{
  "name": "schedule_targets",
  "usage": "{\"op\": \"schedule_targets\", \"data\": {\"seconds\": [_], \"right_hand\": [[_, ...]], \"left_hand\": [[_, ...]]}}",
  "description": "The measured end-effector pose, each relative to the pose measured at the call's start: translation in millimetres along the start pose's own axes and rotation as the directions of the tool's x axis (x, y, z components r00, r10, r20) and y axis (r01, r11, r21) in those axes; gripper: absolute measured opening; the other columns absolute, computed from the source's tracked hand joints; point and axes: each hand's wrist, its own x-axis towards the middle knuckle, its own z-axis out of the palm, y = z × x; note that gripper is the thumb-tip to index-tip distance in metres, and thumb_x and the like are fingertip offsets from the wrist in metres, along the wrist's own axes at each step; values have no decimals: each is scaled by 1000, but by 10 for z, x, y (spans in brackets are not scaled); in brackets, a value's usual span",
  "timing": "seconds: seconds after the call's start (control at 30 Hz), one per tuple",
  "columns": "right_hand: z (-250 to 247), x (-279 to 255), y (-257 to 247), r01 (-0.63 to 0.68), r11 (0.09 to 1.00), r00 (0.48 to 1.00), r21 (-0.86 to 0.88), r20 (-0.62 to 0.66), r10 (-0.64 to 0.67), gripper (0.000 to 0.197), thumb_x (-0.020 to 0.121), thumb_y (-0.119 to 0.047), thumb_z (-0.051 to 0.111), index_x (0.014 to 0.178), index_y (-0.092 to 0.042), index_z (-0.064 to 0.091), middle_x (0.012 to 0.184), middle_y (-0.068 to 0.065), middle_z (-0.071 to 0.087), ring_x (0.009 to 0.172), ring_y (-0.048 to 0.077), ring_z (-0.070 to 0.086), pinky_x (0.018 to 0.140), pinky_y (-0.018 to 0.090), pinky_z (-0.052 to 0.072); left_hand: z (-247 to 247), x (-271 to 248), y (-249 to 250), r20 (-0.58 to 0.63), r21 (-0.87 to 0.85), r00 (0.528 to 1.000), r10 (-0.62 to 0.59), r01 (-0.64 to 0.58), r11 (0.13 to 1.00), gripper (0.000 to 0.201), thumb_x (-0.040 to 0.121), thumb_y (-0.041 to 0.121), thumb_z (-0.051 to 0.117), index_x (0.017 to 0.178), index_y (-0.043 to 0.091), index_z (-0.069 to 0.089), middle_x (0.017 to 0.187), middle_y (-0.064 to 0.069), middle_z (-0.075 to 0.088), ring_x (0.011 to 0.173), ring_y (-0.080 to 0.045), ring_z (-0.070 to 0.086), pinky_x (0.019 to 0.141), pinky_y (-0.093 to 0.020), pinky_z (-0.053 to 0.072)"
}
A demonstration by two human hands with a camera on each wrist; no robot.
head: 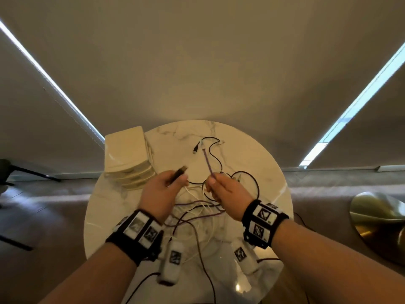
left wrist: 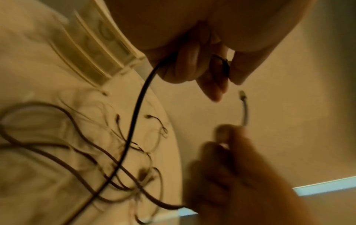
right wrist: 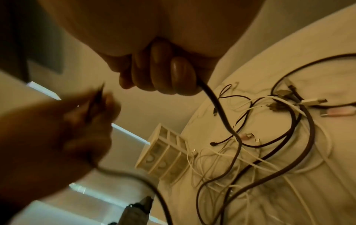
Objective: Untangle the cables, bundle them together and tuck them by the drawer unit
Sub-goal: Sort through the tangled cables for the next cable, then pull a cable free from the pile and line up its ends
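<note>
At the left of the round marble worktop [head: 258, 163] stands the cream drawer unit [head: 128, 159]. Just right of it the left hand [head: 163, 191] pinches the plug end of a black cable [left wrist: 138, 106], lifted clear. The right hand [head: 223, 191] has its fingers curled round a purple cable [head: 208, 163] whose free end points away. Beneath both hands the tangle of cables [head: 197, 207], white, dark and purple, lies loose on the worktop. The risk, as I judge it: both held cables run back into that heap, so pulling the hands apart could cinch a knot tighter or drag plugs off the edge.
</note>
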Motion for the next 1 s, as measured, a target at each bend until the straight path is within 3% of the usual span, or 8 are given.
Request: {"op": "schedule_targets", "data": {"seconds": [0.13,0.33,0.43,0.57,0.67,0.8,0.87,1.0], "right_hand": [[100,-112,-119,108,971,986,-212,144,-78,23,109,-41,40,92,-35,54,79,-12,59,70,1,54,68,28,45],[118,-146,-89,131,955,977,-265,198,-79,27,109,-42,41,84,-38,50,74,-22,59,69,-4,53,63,15,37],[134,-176,79,91,952,980,-291,194,-34,28,108,-46,39,85,-37,52,80,-11,58,74,4,54,73,31,46],[30,-308,474,-68,943,981,-325,152,123,24,106,-52,40,89,-50,57,82,-14,61,78,7,58,83,44,52],[-107,-399,624,-193,918,967,-347,93,239,29,107,-48,42,114,-33,65,108,-3,70,98,15,63,96,41,50],[-40,-331,282,-5,954,997,-301,67,27,34,105,-58,33,89,-35,52,77,-4,59,73,15,56,76,45,51],[56,-243,2,97,956,995,-275,40,-89,32,103,-61,29,83,-40,45,71,-5,52,66,12,50,68,42,46],[144,-136,-384,219,938,975,-270,12,-224,24,107,-43,38,91,-31,50,67,-8,51,63,10,48,64,35,43]], "left_hand": [[211,-44,330,187,-446,982,-21,104,889,13,99,22,66,105,17,76,92,-1,78,42,-10,33,43,-24,29],[171,-122,317,196,-604,980,-31,146,784,16,104,7,53,102,6,69,77,-3,64,41,-7,27,41,-23,22],[28,-69,314,141,-662,990,-24,112,741,17,105,9,50,104,5,66,76,-2,60,41,-5,26,42,-24,18],[-323,130,277,-41,-739,998,-56,7,674,15,106,13,50,105,7,64,76,0,58,42,-5,29,38,-19,24],[-677,334,109,-232,-679,957,-175,-31,733,16,104,22,57,104,14,70,85,0,66,45,-6,34,41,-22,32],[-700,288,-118,-274,-314,950,-150,59,948,26,80,52,69,88,30,81,85,8,74,62,-12,48,68,-36,44],[-520,165,-100,-208,-375,972,-108,22,927,17,89,36,68,87,22,78,81,5,69,56,-10,44,59,-29,41],[-270,-57,70,-46,-570,999,-17,-12,822,17,103,4,52,102,11,68,81,-7,60,46,-9,32,42,-22,29]]}}
